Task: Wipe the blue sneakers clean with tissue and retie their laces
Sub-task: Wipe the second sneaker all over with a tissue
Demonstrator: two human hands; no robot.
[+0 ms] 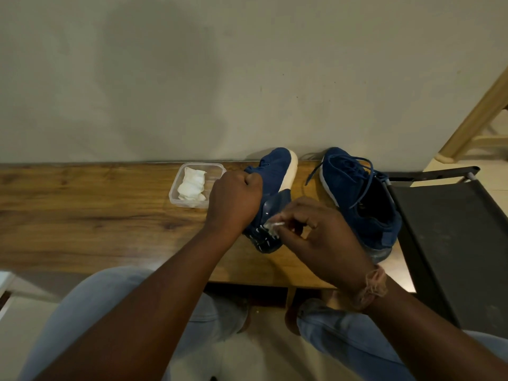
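A clear plastic container of tissues is sitting on the wooden bench. The left hand is gripping a tilted blue sneaker; the right hand is pinching a tissue against it. The second sneaker is standing just right, laces loose.

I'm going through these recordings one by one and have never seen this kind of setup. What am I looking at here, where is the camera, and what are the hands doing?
There is no machine: one camera worn on a person's head looks down at their own two bare hands. On the wooden table stand two blue sneakers and a clear plastic tub holding white tissue. The left hand grips the nearer sneaker, which is tipped so its white sole edge shows. The right hand pinches a small wad of tissue in its fingers against that shoe's heel end. The other sneaker sits upright to the right, its laces loose. A dark chair stands beside the table.
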